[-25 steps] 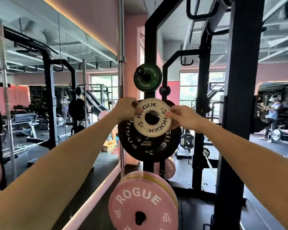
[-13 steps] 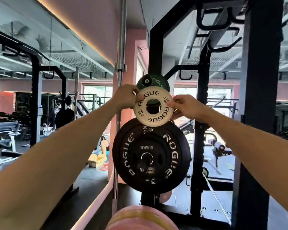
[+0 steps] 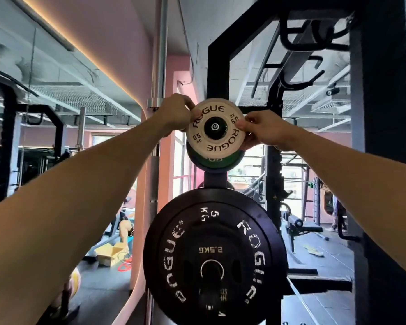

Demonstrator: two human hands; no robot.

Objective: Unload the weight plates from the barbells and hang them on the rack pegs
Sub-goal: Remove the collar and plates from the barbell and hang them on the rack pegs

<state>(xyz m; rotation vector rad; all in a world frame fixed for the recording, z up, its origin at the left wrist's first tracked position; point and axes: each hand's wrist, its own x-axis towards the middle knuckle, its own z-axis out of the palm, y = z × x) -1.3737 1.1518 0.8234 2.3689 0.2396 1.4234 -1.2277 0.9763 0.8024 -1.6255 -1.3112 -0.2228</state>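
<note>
A small white 0.5 kg Rogue plate (image 3: 214, 141) is held up at the top peg (image 3: 214, 126) of the black rack upright (image 3: 217, 66); the peg's end shows through its centre hole. My left hand (image 3: 176, 113) pinches its left edge and my right hand (image 3: 259, 130) its right edge. Just behind it hangs a green plate (image 3: 212, 160), mostly hidden. Lower on the same upright hang large black 5 kg and 2.5 kg plates (image 3: 215, 256).
A bare barbell (image 3: 158, 73) stands upright against the pink wall to the left of the rack. A thick black rack post (image 3: 382, 160) stands close on the right. A mirror on the left shows a person and a cardboard box (image 3: 109, 253) on the floor.
Both hands raised the white plate from in front of the black plates up to the top peg, over the green plate. My view tilted upward; the pink plate at the bottom left the frame.
</note>
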